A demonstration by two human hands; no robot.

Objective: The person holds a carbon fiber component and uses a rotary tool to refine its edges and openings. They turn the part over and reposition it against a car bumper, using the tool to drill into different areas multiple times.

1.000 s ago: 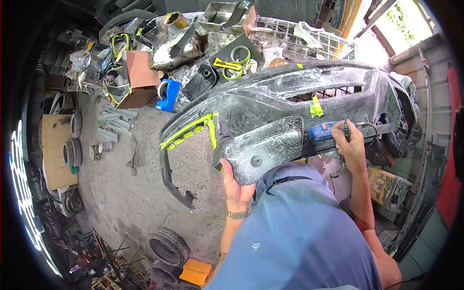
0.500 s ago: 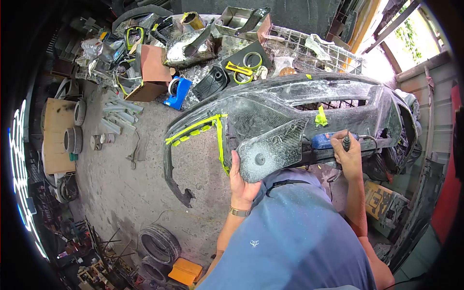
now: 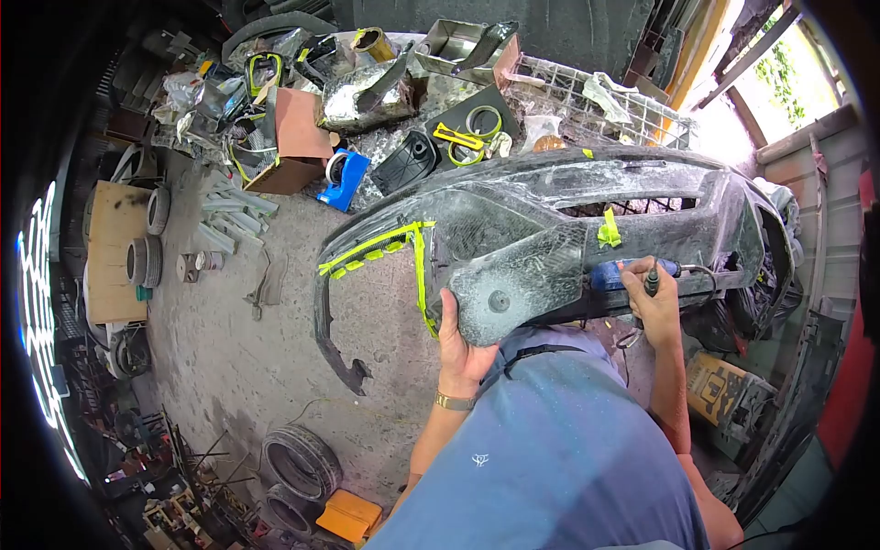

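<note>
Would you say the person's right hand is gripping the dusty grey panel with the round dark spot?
No, the left hand holds that dusty grey panel at one end, while the right hand holds a slim, dark tool.

Dusty, tilted panel (image 3: 524, 291); dark tool (image 3: 652, 282)

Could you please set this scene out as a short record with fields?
Left hand: grips the left end of a dusty panel
Right hand: holds a slim dark tool; a blue object shows beside its fingers
Behind the panel: large dark curved part with yellow-green tape
Beyond that: yellow cutter, blue tape dispenser
Bottom of view: tire
</note>
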